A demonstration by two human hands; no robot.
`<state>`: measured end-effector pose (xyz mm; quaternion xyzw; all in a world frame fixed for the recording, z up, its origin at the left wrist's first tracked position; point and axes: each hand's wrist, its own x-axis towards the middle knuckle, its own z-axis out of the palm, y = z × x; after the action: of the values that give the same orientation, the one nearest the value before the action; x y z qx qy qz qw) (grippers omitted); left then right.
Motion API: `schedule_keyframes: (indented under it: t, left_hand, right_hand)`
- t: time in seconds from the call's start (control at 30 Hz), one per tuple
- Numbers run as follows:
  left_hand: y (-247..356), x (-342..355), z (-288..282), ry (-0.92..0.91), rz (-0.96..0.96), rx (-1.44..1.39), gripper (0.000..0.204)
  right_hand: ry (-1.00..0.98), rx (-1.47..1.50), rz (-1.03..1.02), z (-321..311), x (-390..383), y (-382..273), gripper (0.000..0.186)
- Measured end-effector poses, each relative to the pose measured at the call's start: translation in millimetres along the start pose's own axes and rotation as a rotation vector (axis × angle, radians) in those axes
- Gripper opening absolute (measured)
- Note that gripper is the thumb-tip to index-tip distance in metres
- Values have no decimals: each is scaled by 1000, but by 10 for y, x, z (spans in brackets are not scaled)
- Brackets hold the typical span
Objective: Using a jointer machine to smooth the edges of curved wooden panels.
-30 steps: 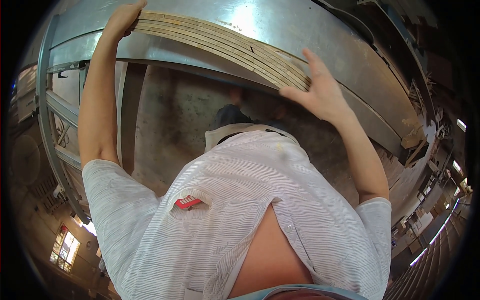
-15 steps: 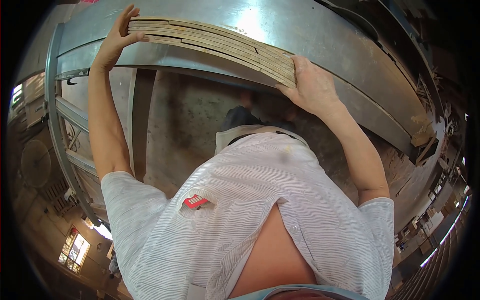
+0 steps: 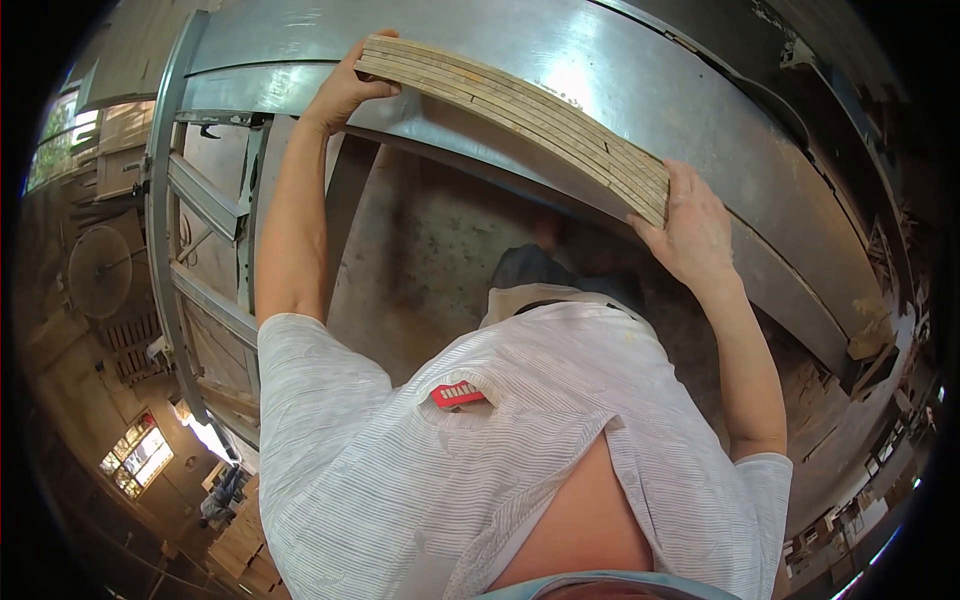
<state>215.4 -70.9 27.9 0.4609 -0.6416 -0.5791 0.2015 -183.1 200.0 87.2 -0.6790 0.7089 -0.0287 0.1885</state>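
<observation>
In the head view, the left hand (image 3: 342, 95) and the right hand (image 3: 697, 225) are well apart, each clamped on one end of a bundle of wooden strips (image 3: 520, 115). The bundle spans the whole gap between the hands, its thin strips pressed side by side with dark seams between them. The left hand has its thumb on the near side of the bundle and its fingers around the far side. The right hand covers the other end, with its thumb at the near corner and its fingers at the far corner. The left end lies farther from the body than the right end.

Beneath and beyond both hands runs a shiny metal table (image 3: 285, 38); whether the bundle touches it cannot be told. To the left of and nearer than the left hand is a metal frame (image 3: 210, 200), and past that a round fan (image 3: 100, 270). Between the forearms, nearer than the bundle, are the stained floor (image 3: 430, 220) and the person's pale striped shirt (image 3: 370, 480), with a red item (image 3: 457, 395) in its pocket. Wood scraps (image 3: 868, 340) lie beyond the right hand, by the table's far right end.
</observation>
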Motion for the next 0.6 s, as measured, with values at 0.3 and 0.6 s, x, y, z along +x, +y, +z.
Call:
schedule_keyframes:
  t: [0.3,0.6]
  left_hand:
    - [-61,25,-29,27,-5,11,82]
    - [-180,146,24,-48,16,-153,79]
  right_hand:
    - [400,501,72,133,-960,643,88]
    - [680,1243,259,1021,-755,416,87]
